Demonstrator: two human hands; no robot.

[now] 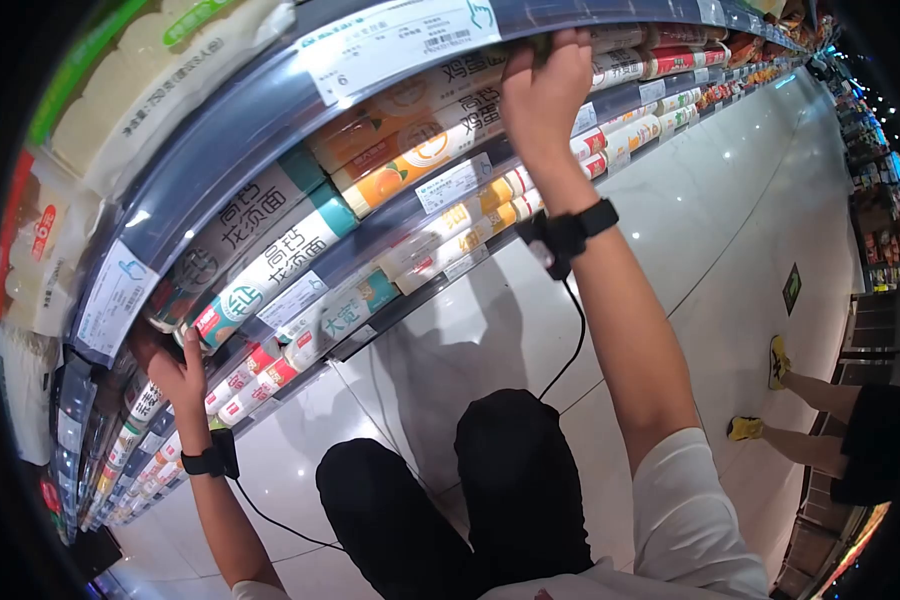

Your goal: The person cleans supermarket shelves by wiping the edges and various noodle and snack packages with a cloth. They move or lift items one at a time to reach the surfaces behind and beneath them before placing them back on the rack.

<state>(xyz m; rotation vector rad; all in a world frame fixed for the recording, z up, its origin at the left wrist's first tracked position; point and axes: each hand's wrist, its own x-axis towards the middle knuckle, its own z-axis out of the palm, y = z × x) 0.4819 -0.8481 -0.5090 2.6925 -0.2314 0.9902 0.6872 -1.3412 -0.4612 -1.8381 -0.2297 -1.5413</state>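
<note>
Our landmark is the white price label point(395, 40) on the top rail of the shelf rack point(220, 150).

Far to the left of the label, and above its rail, lie pale bagged goods point(160, 80). Well below and left of the label, our left hand point(175, 372) is curled narrowly around the lower end of a teal noodle pack point(185, 305), thumb on 1 side and fingers on the other. This pack lies at the left end of the tier, 2 shelves under the label. A black wristband point(213, 460) with a thin cable sits on that wrist.

Below the label and a little left lie more long teal-and-white packs point(270, 250). Directly beneath the label lie orange packs point(420, 145).

Just right of the label, our right hand point(545, 95) is raised to the shelf under the rail. Its fingertips reach in among the packs there, and we cannot tell whether they grip anything. A second black band point(570, 235) sits on this wrist.

Below the label, our knees in black trousers point(510, 460) hang over the pale floor point(690, 200). Far right and low, another person's legs end in 2 yellow shoes point(778, 360).
</note>
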